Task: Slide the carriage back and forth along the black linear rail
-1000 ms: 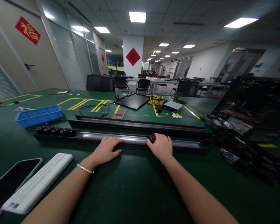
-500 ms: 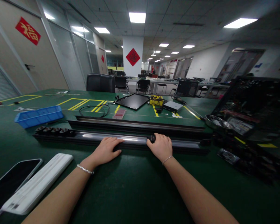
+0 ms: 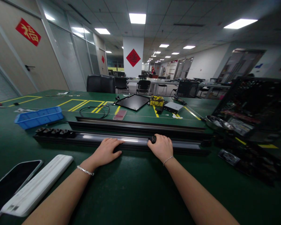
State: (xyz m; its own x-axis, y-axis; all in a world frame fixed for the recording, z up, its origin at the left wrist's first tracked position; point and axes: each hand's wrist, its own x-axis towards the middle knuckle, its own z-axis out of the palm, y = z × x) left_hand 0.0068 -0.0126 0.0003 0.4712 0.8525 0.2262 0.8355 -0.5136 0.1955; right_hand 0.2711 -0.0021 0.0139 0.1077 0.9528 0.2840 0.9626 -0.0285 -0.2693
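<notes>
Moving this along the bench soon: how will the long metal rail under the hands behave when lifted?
The long metal rail looks stiff, running straight between the left hand and right hand. Given its length, it is probably awkward and fairly heavy, so two hands seem wise. Its wide, flat-looking base suggests it won't roll.

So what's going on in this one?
One person is at a green-topped workbench, using bare hands. The left hand lies flat on a long metal rail, and the right hand rests on the same rail, beside a small black knob. A second long rail lies parallel just behind it. A phone and a white pad sit near the person on the left, and a blue plastic tray sits further off.
</notes>
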